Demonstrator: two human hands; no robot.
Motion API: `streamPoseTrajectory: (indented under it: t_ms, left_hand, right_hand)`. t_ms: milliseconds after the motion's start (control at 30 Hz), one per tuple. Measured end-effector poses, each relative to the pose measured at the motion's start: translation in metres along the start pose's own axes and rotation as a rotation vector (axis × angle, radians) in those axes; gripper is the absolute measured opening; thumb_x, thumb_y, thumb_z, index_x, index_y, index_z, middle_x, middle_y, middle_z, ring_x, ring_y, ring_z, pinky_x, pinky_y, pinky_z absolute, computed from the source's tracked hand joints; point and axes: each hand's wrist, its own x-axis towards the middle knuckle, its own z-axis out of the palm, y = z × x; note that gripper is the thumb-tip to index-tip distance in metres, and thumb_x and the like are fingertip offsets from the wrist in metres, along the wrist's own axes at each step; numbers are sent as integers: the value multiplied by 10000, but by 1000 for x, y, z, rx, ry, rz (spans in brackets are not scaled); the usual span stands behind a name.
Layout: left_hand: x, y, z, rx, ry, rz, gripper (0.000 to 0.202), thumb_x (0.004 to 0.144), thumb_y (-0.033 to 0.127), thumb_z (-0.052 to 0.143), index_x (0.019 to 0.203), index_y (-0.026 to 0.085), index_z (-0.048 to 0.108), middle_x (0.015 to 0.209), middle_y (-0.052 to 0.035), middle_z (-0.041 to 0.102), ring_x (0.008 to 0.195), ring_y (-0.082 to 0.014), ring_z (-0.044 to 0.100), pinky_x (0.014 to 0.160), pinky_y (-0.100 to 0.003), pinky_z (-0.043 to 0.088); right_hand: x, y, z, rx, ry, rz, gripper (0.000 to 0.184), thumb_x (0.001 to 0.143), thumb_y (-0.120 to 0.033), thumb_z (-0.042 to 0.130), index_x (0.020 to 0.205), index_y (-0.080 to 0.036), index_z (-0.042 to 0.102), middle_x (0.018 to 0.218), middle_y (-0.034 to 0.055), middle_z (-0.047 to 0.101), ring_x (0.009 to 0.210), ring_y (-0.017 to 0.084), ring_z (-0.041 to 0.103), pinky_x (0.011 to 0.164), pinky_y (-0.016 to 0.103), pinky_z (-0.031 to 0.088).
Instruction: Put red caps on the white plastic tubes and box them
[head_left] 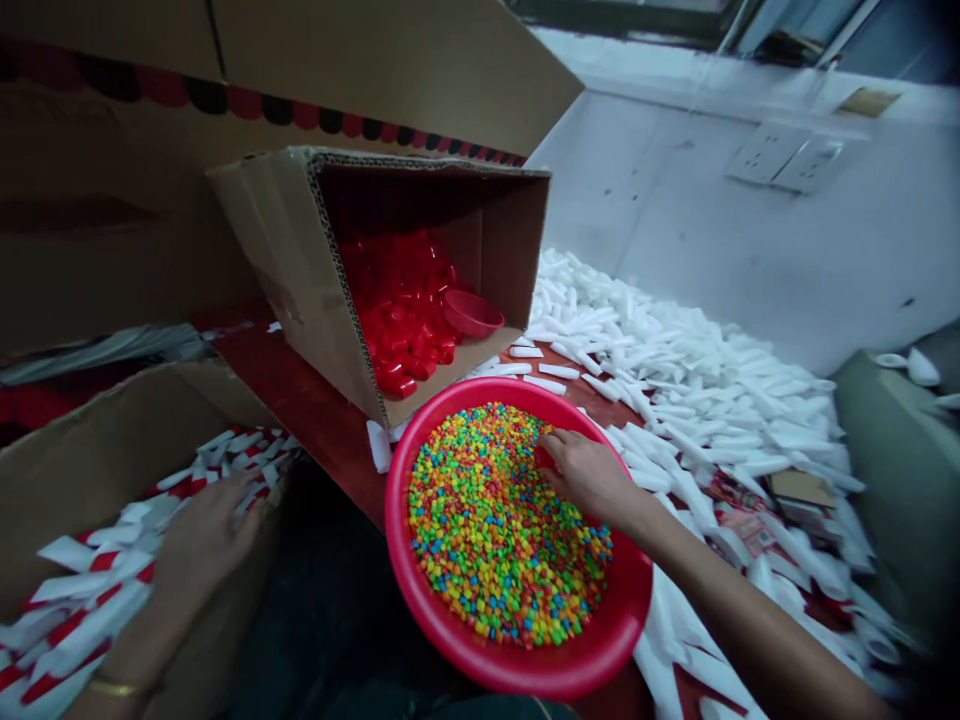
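Observation:
My right hand [581, 470] reaches into a red basin [517, 665] full of small multicoloured candy pieces [487, 530]. Its fingers are pinched together at the candies, with a red piece showing by the fingertips. My left hand [206, 530] rests over the edge of a cardboard box [112, 440] at the lower left, which holds several white tubes with red caps [82, 600]. Its fingers hang loosely over the tubes and are blurred.
A tipped cardboard box [300, 260] behind the basin holds red caps [397, 320] and a small red bowl [472, 312]. A large heap of white tubes [690, 370] covers the red table at right. A white wall with sockets [787, 160] stands behind.

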Motion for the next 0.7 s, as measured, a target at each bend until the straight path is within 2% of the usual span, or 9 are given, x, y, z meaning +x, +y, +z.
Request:
streamPoseTrajectory:
  t_ms: [67,167,267,333,433,500,567,633,700]
  left_hand:
    - [17,16,17,10,13,98,320,901,261,356,1139,134,528,1171,-120,548,1104,-273,504,955,-434,414]
    - [45,47,34,36,-105,291,355,871,203,347,1174,175,531,1239,-140,519,1119,-261,498,932,-405,426]
    - [68,71,37,82,-194,340,340,854,168,360,1105,203,586,1139,-137,568,985,-245,558,836,-381,459]
    - [76,79,36,93,-196,329,319,851,167,366,1051,205,611,1048,-127,592,904,-231,576,785,-361,468]
    - [81,83,34,104,-184,329,319,856,175,364,1051,203,615,1032,-130,592,911,-246,578,783,-370,464]
    - [78,79,36,113,-156,315,321,868,206,361,1072,197,609,1062,-146,592,943,-270,575,795,-394,460]
    - [68,71,38,92,-102,282,320,879,266,367,1087,188,597,1087,-150,601,967,-286,575,806,-411,460]
    - [53,60,37,7,-12,236,346,884,363,372,1092,179,580,1086,-137,622,980,-282,582,834,-415,458]
    - [36,53,29,-112,82,171,414,874,463,379,1101,166,558,1059,-122,643,969,-268,596,853,-400,460]
  right_hand:
    - [12,-11,3,56,-45,-36,211,820,-118,477,1005,-121,577,1016,165,611,930,265,573,691,326,421]
    - [27,-27,11,187,-77,-108,221,785,-75,473,973,-114,582,975,160,619,859,243,583,669,318,413]
    - [34,-31,22,278,-80,-155,186,763,-112,519,939,-149,569,902,80,624,772,177,578,654,275,416]
    - [33,-28,27,490,-72,-105,178,772,-172,543,950,-155,538,824,40,602,700,146,556,613,255,421]
    - [27,-20,30,1096,-54,17,232,739,-246,588,930,-173,480,716,-21,520,595,117,496,550,245,419]
    - [21,-17,28,1421,-45,42,282,693,-275,629,903,-192,461,728,-37,484,587,106,478,553,249,423]
    - [14,-15,25,1560,-27,45,332,666,-305,669,906,-200,465,773,-33,477,614,105,477,571,254,427]
    - [8,-13,24,1567,17,53,350,659,-322,693,910,-206,478,795,-27,473,629,104,461,574,250,410]
    - [3,-11,25,1532,58,56,337,664,-329,699,899,-213,487,776,-28,462,622,105,435,563,248,381]
